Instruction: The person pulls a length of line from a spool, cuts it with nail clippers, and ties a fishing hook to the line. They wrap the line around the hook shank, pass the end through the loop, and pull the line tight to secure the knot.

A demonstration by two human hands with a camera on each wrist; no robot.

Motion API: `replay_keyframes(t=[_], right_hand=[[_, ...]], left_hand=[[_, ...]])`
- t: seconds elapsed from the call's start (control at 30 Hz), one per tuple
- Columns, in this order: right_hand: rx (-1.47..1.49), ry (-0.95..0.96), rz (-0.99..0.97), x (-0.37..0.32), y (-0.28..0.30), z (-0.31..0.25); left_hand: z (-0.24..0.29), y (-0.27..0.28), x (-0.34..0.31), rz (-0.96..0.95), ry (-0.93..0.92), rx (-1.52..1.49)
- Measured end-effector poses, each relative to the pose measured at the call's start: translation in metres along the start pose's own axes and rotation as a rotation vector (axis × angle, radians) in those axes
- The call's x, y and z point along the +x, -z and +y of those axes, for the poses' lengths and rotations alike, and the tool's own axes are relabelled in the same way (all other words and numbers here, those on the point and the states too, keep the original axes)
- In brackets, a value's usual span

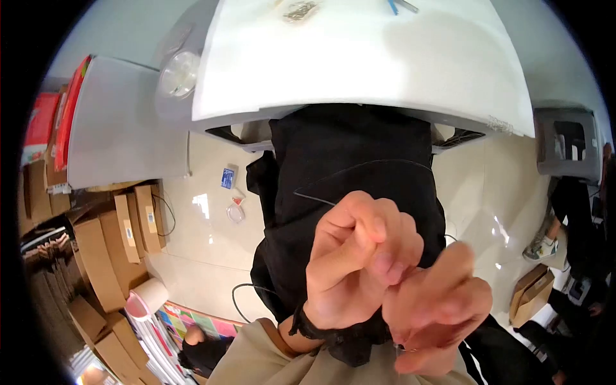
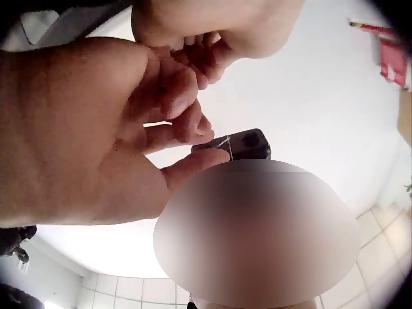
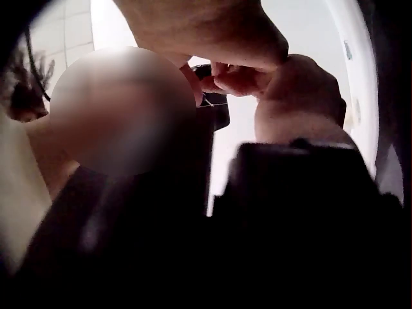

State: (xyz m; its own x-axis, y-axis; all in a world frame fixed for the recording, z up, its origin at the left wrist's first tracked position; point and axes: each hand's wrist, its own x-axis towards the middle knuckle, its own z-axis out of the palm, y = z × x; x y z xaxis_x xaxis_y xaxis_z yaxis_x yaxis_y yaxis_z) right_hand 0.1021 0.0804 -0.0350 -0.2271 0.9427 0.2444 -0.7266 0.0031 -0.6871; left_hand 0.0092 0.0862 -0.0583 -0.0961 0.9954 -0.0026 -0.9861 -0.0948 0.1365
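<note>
Both hands are raised close together over the lap in the head view. My left hand (image 1: pixel 359 256) has its fingers curled, with thumb and forefinger pinching a thin dark cord (image 1: pixel 314 197) that trails out over the black cloth. Beside it, touching, my right hand (image 1: pixel 443 308) has bent fingers, and a fine strand (image 1: pixel 401 350) shows at its fingertips. In the left wrist view a thin pale strand (image 2: pixel 226 143) runs by the fingertips, in front of the dark head camera (image 2: pixel 254 145). The curled fingers hide most of what they hold.
Black cloth (image 1: pixel 353 141) covers the lap, up to a white table (image 1: pixel 359 70) bearing a small pile of metal bits (image 1: pixel 300 11). Left are a plastic cup (image 1: pixel 181 74), cardboard boxes (image 1: pixel 102 256) and a blue box (image 1: pixel 228 178) on the floor. A grey stool (image 1: pixel 568 144) stands right.
</note>
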Motion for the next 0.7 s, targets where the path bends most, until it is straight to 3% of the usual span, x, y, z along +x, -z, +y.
replay_keyframes(t=[0.1,0.23,0.33,0.53,0.7], right_hand=[[0.051,0.066,0.049,-0.001,-0.004,0.003],[-0.163,0.141,-0.227,0.028,-0.003,0.004],[-0.348,0.243,-0.29,0.032,-0.013,-0.001],[-0.08,0.218,-0.269,0.035,-0.018,0.003],[-0.155,0.124,-0.353,0.048,-0.009,0.009]], left_hand=[[0.004,-0.004,-0.002,0.001,0.002,0.008],[0.005,-0.005,-0.009,-0.005,-0.035,0.075],[0.004,-0.008,-0.012,-0.049,-0.082,0.112],[0.003,-0.018,-0.015,-0.086,-0.228,0.184],[0.005,-0.006,-0.008,0.004,-0.27,0.159]])
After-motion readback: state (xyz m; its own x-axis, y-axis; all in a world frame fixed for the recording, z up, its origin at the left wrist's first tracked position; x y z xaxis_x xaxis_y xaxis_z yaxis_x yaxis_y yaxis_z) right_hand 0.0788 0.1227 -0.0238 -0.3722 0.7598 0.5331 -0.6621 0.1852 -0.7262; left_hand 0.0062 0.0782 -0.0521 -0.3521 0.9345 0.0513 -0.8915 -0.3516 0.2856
